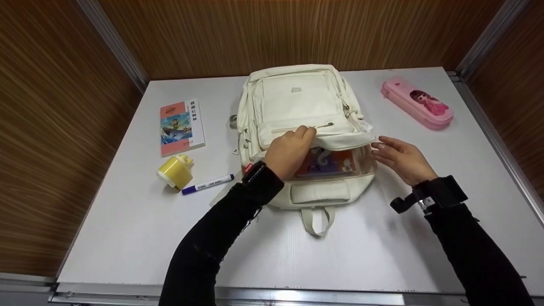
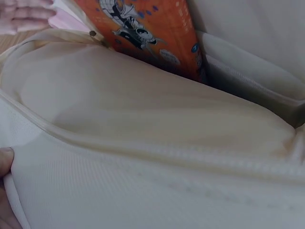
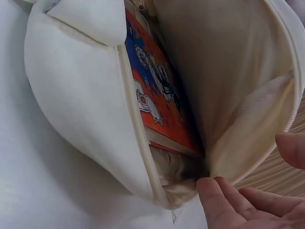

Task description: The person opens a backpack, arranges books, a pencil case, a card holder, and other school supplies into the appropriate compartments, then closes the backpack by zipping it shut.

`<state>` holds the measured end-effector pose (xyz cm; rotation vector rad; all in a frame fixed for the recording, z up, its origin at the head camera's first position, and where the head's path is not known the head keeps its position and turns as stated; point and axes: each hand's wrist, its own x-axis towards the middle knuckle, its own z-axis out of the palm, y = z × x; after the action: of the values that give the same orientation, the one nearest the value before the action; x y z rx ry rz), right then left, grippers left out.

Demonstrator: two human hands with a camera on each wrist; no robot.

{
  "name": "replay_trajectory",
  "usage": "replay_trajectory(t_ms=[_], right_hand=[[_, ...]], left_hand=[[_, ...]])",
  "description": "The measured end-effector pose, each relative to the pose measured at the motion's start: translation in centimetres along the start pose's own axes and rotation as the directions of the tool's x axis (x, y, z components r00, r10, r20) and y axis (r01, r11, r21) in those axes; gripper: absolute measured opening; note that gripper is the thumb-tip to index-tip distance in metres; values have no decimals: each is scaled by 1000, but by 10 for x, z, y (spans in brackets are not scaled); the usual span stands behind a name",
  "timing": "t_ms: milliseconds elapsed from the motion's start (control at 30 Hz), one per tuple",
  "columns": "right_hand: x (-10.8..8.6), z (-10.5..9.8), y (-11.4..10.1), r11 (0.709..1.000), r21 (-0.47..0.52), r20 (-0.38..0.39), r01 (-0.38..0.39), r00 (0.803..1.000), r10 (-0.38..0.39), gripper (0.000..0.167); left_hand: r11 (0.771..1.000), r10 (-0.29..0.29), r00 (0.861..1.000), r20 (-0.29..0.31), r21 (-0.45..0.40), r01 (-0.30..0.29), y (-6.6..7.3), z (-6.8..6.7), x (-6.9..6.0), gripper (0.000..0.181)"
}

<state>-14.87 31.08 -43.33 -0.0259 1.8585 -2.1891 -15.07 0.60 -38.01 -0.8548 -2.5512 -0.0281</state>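
Observation:
A cream backpack (image 1: 301, 100) lies on the table with its main compartment unzipped and its carry loop towards me. My left hand (image 1: 291, 151) pinches the edge of the front panel and holds it raised. In the left wrist view part of the left thumb (image 2: 5, 161) shows against the fabric. Inside stands an orange and blue book (image 3: 159, 86) with cartoon drawings, partly hidden by the bag. My right hand (image 1: 403, 159) is by the right end of the opening, fingers loosely extended and holding nothing. Its fingertips (image 3: 209, 188) are close to the zipper edge; whether they touch it I cannot tell.
Left of the backpack lie a paperback book (image 1: 182, 127), a yellow cylindrical object (image 1: 175, 172) and a marker with a blue cap (image 1: 208, 184). A pink pencil case (image 1: 418, 102) is at the back right. Wood-patterned panels (image 1: 280, 34) enclose the white table (image 1: 127, 238) behind and at both sides.

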Motion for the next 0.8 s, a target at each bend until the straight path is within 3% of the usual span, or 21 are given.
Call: replay_trajectory(t_ms=[200,433,633,800], right_hand=[[-9,1,-1,991,-115,-47,66,996,-71,66],[-12,8,0,938,-323,-101,124,981,-164,58],[-11,11,3,926,-341,-108,159,972,-207,53],[-11,17,7,892,-423,-97,161,970,-221,51]], left_hand=[[998,25,998,-59,52,-22,5,12,-11,18],[996,61,992,-109,75,-53,11,25,-24,14],[995,83,992,-97,61,-78,18,39,-36,13],[995,89,995,-49,39,-87,23,46,-47,13]])
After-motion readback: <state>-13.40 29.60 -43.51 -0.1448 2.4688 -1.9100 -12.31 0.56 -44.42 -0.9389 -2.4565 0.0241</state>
